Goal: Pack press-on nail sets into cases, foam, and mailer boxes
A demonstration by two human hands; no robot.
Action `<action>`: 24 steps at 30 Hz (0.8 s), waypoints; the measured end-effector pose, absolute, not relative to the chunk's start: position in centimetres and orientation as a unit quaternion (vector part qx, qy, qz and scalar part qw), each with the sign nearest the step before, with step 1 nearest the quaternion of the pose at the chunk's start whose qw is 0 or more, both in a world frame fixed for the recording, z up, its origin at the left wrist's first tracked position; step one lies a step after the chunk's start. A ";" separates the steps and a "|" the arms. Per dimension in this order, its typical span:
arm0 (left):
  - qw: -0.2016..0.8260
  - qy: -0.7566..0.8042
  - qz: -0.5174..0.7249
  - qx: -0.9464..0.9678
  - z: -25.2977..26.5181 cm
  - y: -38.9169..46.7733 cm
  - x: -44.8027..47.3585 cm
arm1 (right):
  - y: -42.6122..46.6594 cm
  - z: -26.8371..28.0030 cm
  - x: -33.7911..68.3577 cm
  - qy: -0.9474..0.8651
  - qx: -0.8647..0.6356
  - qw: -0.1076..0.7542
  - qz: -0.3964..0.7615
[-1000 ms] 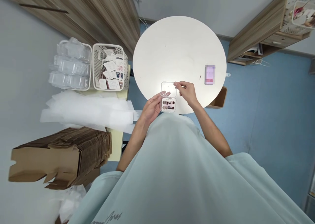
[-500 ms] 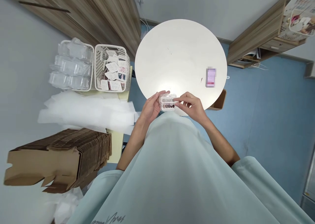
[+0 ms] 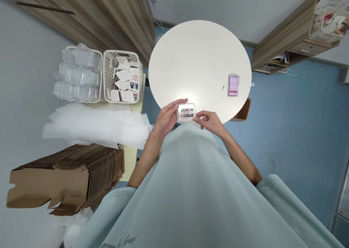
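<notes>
A small clear plastic case (image 3: pixel 186 112) with two rows of dark and pale patterned pieces, which look like press-on nails, is held above the near edge of the round white table. My left hand (image 3: pixel 167 119) grips its left side, with the thumb and fingers around that end. At the lower right corner, the thumb and fingertips of my right hand (image 3: pixel 209 122) are closed on the case's edge. The lid appears to lie flat over the pieces.
A phone with a blurred screen (image 3: pixel 233 85) lies on the table (image 3: pixel 199 52). To the left are a basket of packets (image 3: pixel 122 77), a basket of clear plastic boxes (image 3: pixel 79 73), white sheets (image 3: pixel 95 124) and stacked cardboard (image 3: pixel 68 179). A brown bin (image 3: pixel 242 110) stands at the right.
The case's lid looked partly raised before and now appears flat over both rows. My right hand has slid down from the case's right side to its lower right corner.
</notes>
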State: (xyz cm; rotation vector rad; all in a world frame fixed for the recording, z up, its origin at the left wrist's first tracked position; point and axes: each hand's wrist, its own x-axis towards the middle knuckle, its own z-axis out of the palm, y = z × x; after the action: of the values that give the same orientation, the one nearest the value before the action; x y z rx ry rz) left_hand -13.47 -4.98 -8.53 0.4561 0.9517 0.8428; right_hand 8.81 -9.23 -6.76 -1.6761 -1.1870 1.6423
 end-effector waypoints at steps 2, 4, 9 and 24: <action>0.779 0.438 0.391 0.218 -8.5 -5.0 -13.4 | -9.1 -7.0 8.6 -0.408 -0.588 0.244 0.654; 0.771 0.447 0.393 0.226 -8.6 -5.1 -13.6 | -9.0 -7.3 8.3 -0.389 -0.572 0.259 0.674; 0.714 0.544 0.342 0.279 -8.9 -6.3 -15.1 | -8.6 -7.9 8.2 -0.378 -0.573 0.279 0.672; 0.655 0.589 0.321 0.347 -9.5 -6.9 -17.2 | -6.7 -8.9 6.5 -0.373 -0.575 0.257 0.681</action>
State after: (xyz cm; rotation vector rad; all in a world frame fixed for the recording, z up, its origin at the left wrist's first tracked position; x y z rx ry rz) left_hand -17.25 -6.90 -9.49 0.7861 1.3359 0.7268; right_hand 6.46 -6.69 -8.92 -1.5599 -1.0127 1.8485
